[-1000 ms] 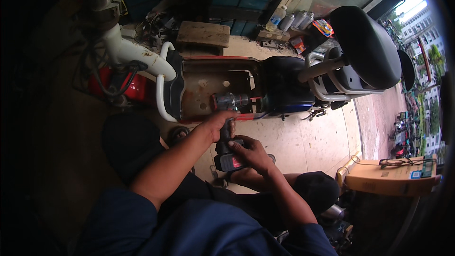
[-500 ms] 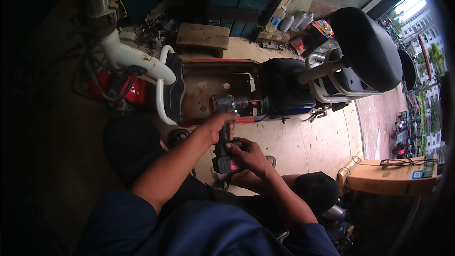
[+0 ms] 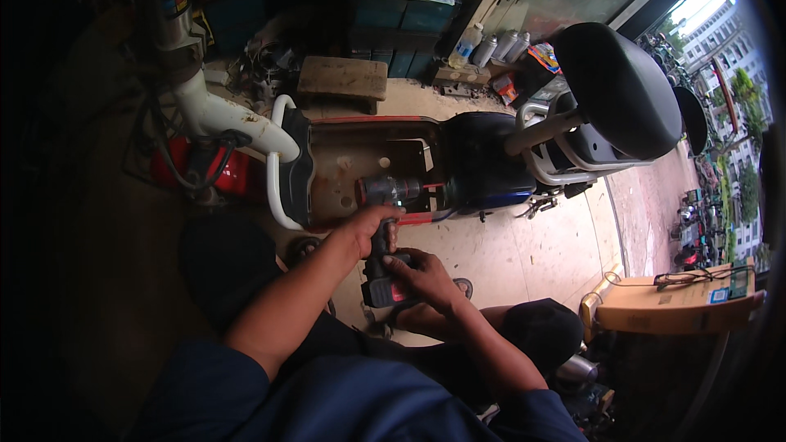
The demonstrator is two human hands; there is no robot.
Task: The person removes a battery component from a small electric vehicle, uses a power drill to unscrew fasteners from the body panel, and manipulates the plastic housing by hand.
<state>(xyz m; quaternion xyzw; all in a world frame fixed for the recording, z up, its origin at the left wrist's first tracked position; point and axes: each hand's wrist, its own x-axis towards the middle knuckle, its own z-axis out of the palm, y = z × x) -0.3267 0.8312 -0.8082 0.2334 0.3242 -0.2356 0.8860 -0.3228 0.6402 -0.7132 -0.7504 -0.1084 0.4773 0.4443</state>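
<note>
A dark cordless drill (image 3: pixel 388 191) lies level over the open brown footwell (image 3: pixel 334 196) of an electric scooter. Its bit points right, and a thin red piece at its front reaches towards the footwell's rear wall; whether it touches a screw there is too small to tell. Fingers of my left hand (image 3: pixel 366 230) wrap round the drill's handle. Lower down, my right hand (image 3: pixel 427 277) is closed on the battery base of the same drill, its thumb on top. The scooter's dark body (image 3: pixel 483 160) adjoins the footwell on the right.
A black saddle (image 3: pixel 618 90) rises on a post at the right. White tubing (image 3: pixel 278 184) and a steering column stand left. Beyond are a wooden stool (image 3: pixel 342 78), spray cans (image 3: pixel 501 47) and a bottle (image 3: pixel 466 45). A cardboard box (image 3: pixel 667 307) sits at lower right.
The whole scene has shifted slightly left and, for the scooter, downward in the picture. Both hands keep the same hold on the drill, which stays about the same place in the footwell.
</note>
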